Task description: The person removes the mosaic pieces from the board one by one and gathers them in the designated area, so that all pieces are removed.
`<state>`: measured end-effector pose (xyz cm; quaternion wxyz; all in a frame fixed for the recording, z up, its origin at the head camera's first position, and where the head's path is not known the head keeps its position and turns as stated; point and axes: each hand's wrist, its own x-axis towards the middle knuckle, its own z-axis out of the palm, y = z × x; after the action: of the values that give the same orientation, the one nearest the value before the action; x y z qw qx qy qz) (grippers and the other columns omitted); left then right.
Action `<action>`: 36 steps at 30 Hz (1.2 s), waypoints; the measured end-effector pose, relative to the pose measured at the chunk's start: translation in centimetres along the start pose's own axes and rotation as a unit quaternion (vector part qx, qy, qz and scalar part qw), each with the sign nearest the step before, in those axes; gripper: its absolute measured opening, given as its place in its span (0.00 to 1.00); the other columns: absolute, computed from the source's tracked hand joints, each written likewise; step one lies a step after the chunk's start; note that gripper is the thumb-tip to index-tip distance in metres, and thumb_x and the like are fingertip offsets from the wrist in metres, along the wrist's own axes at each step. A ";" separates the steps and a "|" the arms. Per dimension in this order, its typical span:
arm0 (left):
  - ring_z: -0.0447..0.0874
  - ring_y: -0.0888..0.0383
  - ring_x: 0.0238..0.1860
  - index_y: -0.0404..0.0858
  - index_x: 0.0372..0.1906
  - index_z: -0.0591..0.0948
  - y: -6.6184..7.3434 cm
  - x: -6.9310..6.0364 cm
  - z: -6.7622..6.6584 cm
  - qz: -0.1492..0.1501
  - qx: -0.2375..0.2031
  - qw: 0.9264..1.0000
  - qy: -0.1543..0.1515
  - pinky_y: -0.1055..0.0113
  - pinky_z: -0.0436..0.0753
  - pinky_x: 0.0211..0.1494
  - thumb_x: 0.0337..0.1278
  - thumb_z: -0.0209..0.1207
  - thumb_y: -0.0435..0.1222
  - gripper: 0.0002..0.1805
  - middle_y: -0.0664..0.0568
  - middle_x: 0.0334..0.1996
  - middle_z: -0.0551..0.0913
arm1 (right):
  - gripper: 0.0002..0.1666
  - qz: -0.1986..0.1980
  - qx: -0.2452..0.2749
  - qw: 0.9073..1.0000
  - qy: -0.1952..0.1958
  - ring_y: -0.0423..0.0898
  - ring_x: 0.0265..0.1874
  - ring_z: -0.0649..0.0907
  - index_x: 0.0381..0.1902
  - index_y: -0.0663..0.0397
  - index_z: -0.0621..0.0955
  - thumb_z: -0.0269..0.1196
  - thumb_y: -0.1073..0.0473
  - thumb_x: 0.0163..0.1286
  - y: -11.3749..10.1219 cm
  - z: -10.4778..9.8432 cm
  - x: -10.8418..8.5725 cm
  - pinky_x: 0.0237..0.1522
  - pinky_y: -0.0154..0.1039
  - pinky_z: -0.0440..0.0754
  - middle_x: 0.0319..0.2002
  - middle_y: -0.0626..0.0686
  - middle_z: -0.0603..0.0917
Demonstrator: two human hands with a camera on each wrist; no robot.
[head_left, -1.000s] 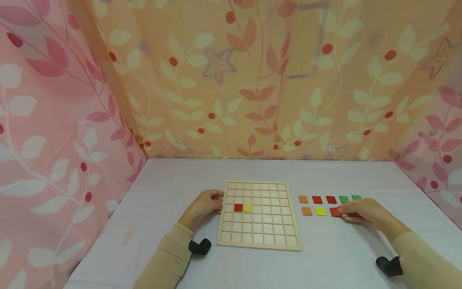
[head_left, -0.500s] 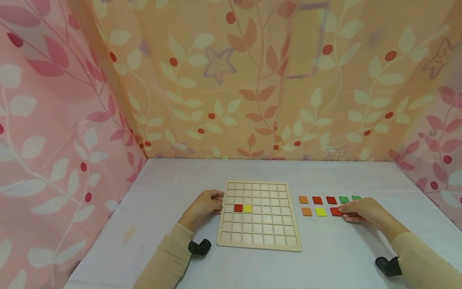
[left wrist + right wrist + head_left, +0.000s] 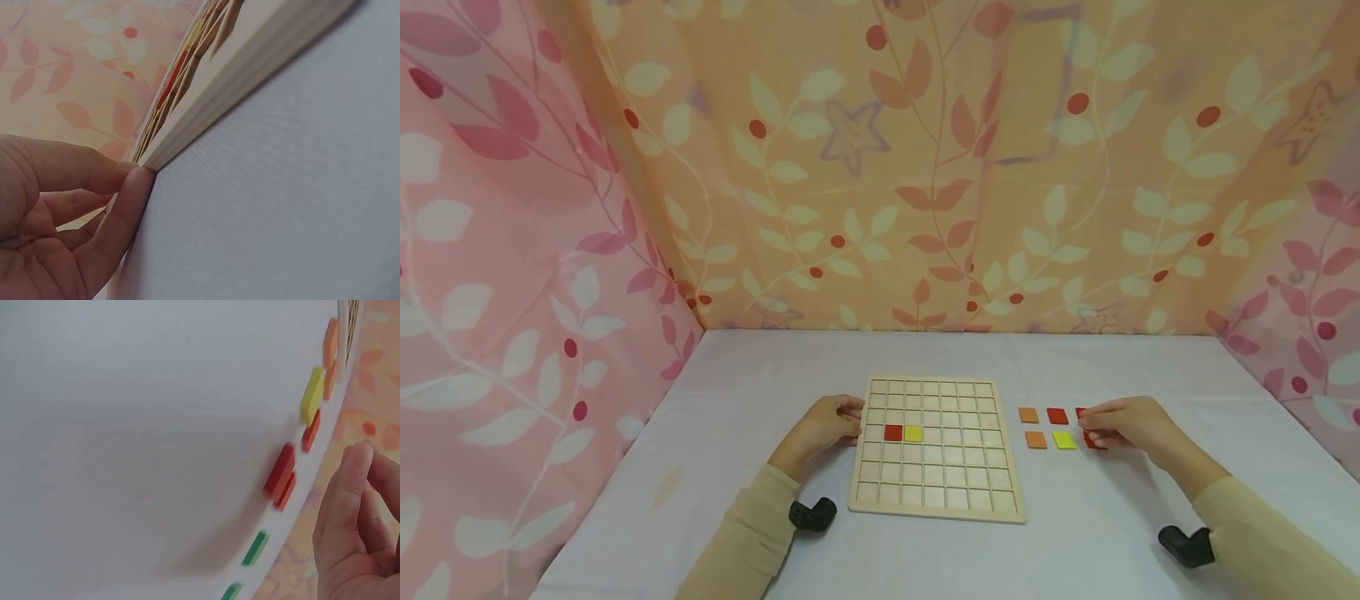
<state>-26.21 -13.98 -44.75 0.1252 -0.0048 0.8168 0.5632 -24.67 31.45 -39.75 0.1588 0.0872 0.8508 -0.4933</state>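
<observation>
On the white-covered table lies a pale wooden grid board, with a red tile and a yellow tile side by side in its cells. My left hand holds the board's left edge between thumb and finger, seen close in the left wrist view. My right hand hovers above the loose tiles, its fingertips close together and nothing visible between them. Under it, the front red tile lies on the table, partly hidden in the head view. Green tiles show only in the right wrist view.
Right of the board sit two orange tiles, a loose yellow tile and a back-row red tile. Patterned cloth rises behind the table and at both sides. Each wrist wears a black device.
My right hand has left the front red tile, rising and shifting left, and it now covers the green tiles in the head view. My left hand stays at the board's edge.
</observation>
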 end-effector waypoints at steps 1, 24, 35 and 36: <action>0.80 0.56 0.37 0.26 0.61 0.75 0.0 0.0 0.0 0.001 -0.002 1.000 -0.001 0.66 0.89 0.36 0.53 0.60 0.18 0.27 0.41 0.43 0.80 | 0.24 -0.006 -0.003 1.000 -0.003 0.38 0.25 0.85 0.52 0.73 0.82 0.65 0.56 0.69 -0.4 0.5 0.0 0.33 0.31 0.88 0.30 0.45 0.88; 0.80 0.56 0.37 0.27 0.61 0.76 0.0 -0.2 0.0 0.001 -0.005 1.000 -0.008 0.66 0.89 0.36 0.53 0.60 0.19 0.27 0.41 0.43 0.80 | 0.15 -0.044 0.033 0.996 -0.072 0.40 0.22 0.85 0.44 0.70 0.85 0.69 0.63 0.63 -6.7 11.7 1.6 0.30 0.33 0.88 0.27 0.52 0.89; 0.79 0.56 0.36 0.27 0.60 0.77 0.0 -0.1 0.0 0.000 -0.004 1.000 -0.003 0.66 0.88 0.35 0.51 0.60 0.19 0.27 0.42 0.41 0.80 | 0.15 -0.046 0.036 0.994 -0.092 0.40 0.21 0.85 0.45 0.70 0.85 0.70 0.64 0.62 -7.8 14.2 2.4 0.31 0.33 0.88 0.27 0.53 0.89; 0.80 0.56 0.36 0.27 0.60 0.77 0.0 -0.1 0.0 0.000 -0.003 1.000 -0.002 0.66 0.88 0.35 0.51 0.60 0.19 0.27 0.42 0.40 0.80 | 0.15 -0.047 0.042 0.993 -0.095 0.39 0.21 0.85 0.45 0.70 0.85 0.70 0.65 0.62 -7.9 14.3 2.5 0.30 0.33 0.88 0.27 0.53 0.89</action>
<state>-26.14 -13.99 -44.73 0.1267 -0.0045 0.8147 0.5659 -26.74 15.08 -40.89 0.2117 0.0060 0.8137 -0.5413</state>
